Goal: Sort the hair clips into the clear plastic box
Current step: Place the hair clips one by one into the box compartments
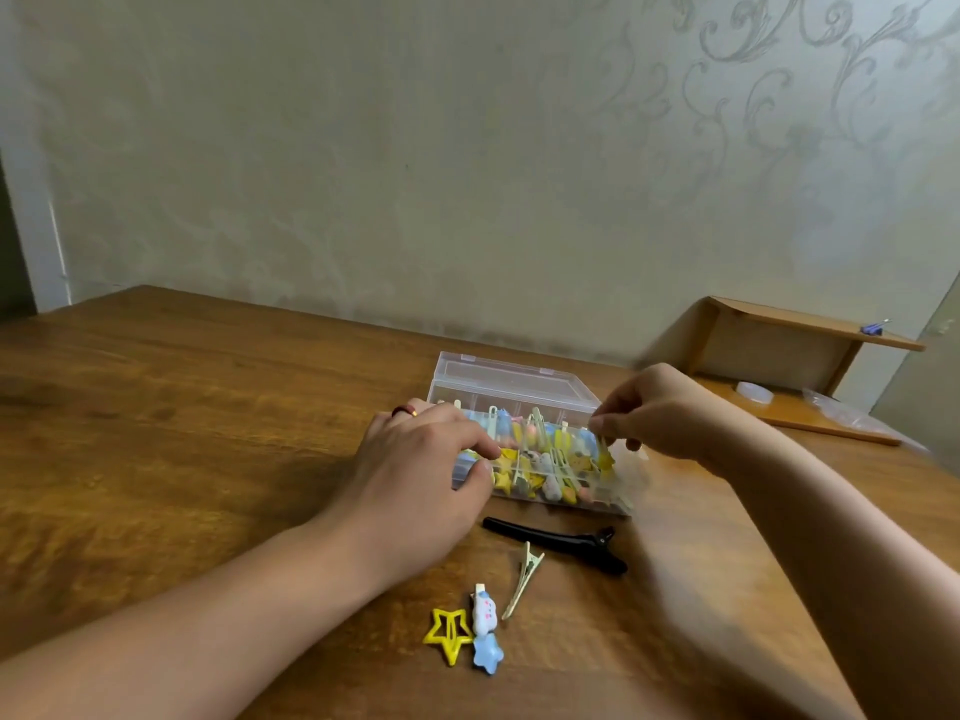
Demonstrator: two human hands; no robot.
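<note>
Your left hand (415, 475) steadies the clear plastic box (524, 439), fingers clasped on its 9 o'clock end; your right hand (660, 413) pinches a yellow clip (605, 454) over the 3 o'clock compartment. Placement appears underway. Next, release it, then fetch the black clip (558, 543) lying at 6 o'clock.

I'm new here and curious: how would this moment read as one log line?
left hand steadies clear box | right hand places clip | loose clips remain on table
</note>
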